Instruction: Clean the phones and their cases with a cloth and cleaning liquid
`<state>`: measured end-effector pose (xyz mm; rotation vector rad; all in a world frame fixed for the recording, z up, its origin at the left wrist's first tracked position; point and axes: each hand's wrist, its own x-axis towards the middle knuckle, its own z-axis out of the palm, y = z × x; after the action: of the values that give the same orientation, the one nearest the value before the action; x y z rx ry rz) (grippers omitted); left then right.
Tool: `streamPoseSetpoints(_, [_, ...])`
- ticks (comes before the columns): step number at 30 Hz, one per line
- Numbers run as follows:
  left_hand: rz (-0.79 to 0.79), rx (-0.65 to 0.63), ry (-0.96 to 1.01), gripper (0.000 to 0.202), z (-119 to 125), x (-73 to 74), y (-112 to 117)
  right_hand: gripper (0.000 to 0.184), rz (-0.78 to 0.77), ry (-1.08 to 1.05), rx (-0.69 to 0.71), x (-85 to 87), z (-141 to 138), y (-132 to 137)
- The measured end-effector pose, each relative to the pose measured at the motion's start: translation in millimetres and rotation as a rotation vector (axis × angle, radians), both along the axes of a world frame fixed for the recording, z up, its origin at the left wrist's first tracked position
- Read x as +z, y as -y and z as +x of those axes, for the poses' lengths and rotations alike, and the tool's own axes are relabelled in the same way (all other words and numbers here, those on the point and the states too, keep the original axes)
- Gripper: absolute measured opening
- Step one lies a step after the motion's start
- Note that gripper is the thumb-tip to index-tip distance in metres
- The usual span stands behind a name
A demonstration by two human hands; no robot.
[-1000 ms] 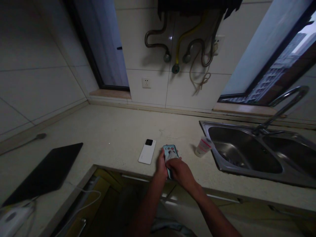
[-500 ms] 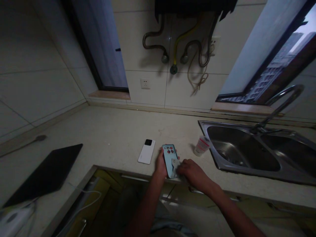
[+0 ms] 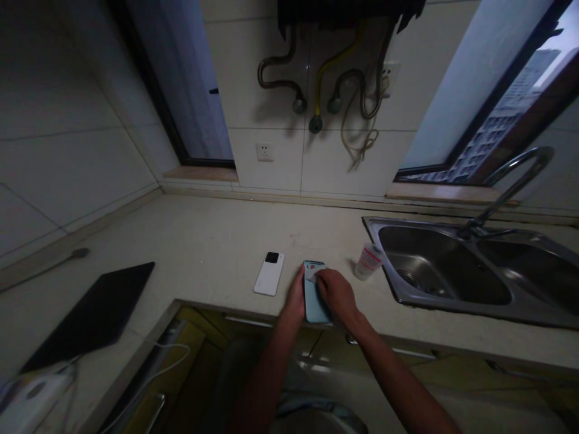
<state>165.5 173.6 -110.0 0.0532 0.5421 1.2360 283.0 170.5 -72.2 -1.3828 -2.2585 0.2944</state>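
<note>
A light-blue phone case (image 3: 316, 303) with a dark rim and camera cut-outs lies in my left hand (image 3: 296, 293), whose fingers grip its left edge. My right hand (image 3: 337, 295) is closed over the upper part of the case. A pale, thin wipe (image 3: 312, 274) pokes out from under its fingers and rests against the case near the cut-outs. To the left on the counter, a white phone (image 3: 270, 277) lies with its black camera block up. A clear plastic cup (image 3: 368, 261) with red print stands right of my hands.
A double steel sink (image 3: 446, 265) with a tall curved tap (image 3: 511, 187) is at the right. On the left lies a flat black panel (image 3: 93, 313), with a white cable (image 3: 174, 361) near it. The counter's front edge (image 3: 253, 310) runs close beneath my hands.
My right hand has moved with the wipe from the lower right of the case up to the camera cut-outs, covering part of them. My left hand keeps hold of the case.
</note>
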Motion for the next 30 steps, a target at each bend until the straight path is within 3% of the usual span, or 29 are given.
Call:
streamPoseSetpoints(4, [0.006, 0.062, -0.011, 0.042, -1, -2.2, 1, 0.025, 0.023, -0.271, 0.07, 1.0, -25, -6])
streamPoseSetpoints(8, [0.074, 0.033, 0.06, 0.053, -3, -1.8, 1, 0.022, 0.01, -0.311, 0.179, -2.6, -34, 1])
streamPoseSetpoints(14, [0.017, 0.088, 0.074, 0.061, -8, -3.6, 2, 0.019, -0.088, -0.237, 0.441, -4.7, -1, 22])
streamPoseSetpoints(20, [0.053, 0.104, 0.114, 0.053, -10, -4.0, 6, 0.022, -0.161, -0.093, 0.658, 13.1, 32, 43])
streamPoseSetpoints(24, [0.052, 0.091, 0.108, 0.051, -10, -0.5, 7, 0.023, -0.157, 0.07, 0.6, 22.4, 40, 38])
streamPoseSetpoints(30, [0.055, 0.078, 0.057, 0.055, -10, 6.0, 6, 0.019, -0.121, 0.328, 0.377, 18.2, 34, 26])
